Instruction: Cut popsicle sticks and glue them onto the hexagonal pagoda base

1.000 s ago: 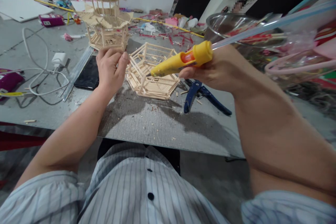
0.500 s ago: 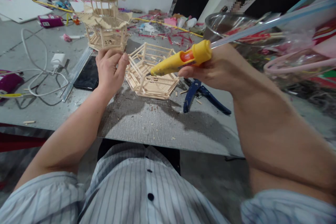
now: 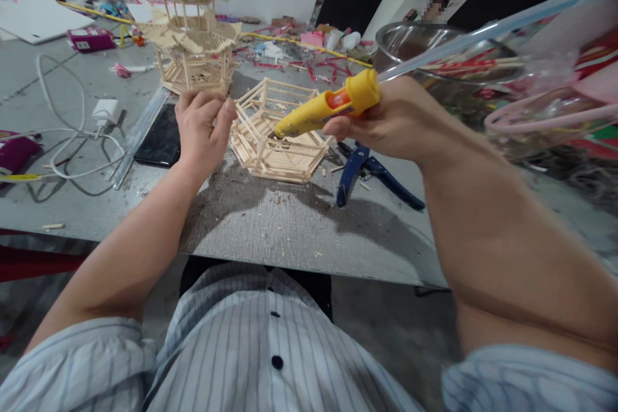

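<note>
The right hand point(image 3: 393, 119) and yellow plastic gun point(image 3: 328, 107) have shifted slightly toward the frame point(image 3: 284, 158), a many-sided openwork of pale wooden sticks on the grey, grained worktop point(image 3: 255, 225). Blue pliers point(image 3: 354, 175) lie right of the frame. The right fingers point(image 3: 338, 127) grip the gun, tip at the frame; the left hand point(image 3: 203, 125) curls beside the frame's left side, its grasp unclear. Behind the frame, leftward, rises a ribbed-roofed stick tower point(image 3: 207, 40).

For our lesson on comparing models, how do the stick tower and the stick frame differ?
The tower is tall and tiered; the frame is low, with one level.
The tower has sloping roofs; the frame is open on top.
The glue gun points at the frame; the tower stands farther back.
Both are built from thin, pale sticks.
</note>
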Demonstrator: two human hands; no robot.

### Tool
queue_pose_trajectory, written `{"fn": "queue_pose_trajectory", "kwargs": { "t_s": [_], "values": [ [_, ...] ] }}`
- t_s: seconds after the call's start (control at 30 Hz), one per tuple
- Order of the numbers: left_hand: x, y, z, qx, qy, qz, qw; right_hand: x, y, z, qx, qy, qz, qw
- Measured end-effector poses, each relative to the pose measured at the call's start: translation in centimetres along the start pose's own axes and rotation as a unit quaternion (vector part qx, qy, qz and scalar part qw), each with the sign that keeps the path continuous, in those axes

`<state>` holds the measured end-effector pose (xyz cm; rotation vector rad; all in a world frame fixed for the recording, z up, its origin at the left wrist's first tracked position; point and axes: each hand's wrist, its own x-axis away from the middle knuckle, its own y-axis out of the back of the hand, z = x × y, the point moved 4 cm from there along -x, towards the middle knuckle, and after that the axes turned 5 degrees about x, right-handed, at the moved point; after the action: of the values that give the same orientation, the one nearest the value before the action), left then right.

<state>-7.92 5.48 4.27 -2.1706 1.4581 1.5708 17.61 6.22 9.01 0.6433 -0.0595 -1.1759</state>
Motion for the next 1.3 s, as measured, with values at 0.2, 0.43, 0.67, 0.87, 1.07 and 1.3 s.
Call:
{"fn": "queue_pose_trajectory", "kwargs": {
  "t_s": [0.2, 0.43, 0.67, 0.87, 1.07, 1.3],
  "values": [
    [0.0, 0.0, 0.1, -0.008, -0.007, 0.005, 1.0, 0.3, -0.2, 1.6, 0.141, 0.073, 0.03, 0.987],
    [0.0, -0.1, 0.4, 0.035, 0.028, 0.02, 0.999, 0.7, -0.7, 2.7, 0.183, 0.081, 0.018, 0.98],
    [0.0, -0.2, 0.4, 0.035, 0.013, 0.006, 0.999, 0.9, -0.6, 2.4, 0.247, 0.074, 0.016, 0.966],
    [0.0, -0.1, 0.3, 0.008, -0.021, -0.007, 1.0, 1.1, -0.6, 2.1, 0.254, 0.075, 0.014, 0.964],
    [0.0, -0.2, 0.6, 0.002, -0.029, -0.01, 1.0, 2.1, 1.4, 2.4, 0.273, 0.046, -0.023, 0.961],
    [0.0, -0.4, 0.9, -0.001, -0.024, -0.006, 1.0, 4.0, 5.3, 3.2, 0.365, -0.012, -0.042, 0.93]
  ]
}}
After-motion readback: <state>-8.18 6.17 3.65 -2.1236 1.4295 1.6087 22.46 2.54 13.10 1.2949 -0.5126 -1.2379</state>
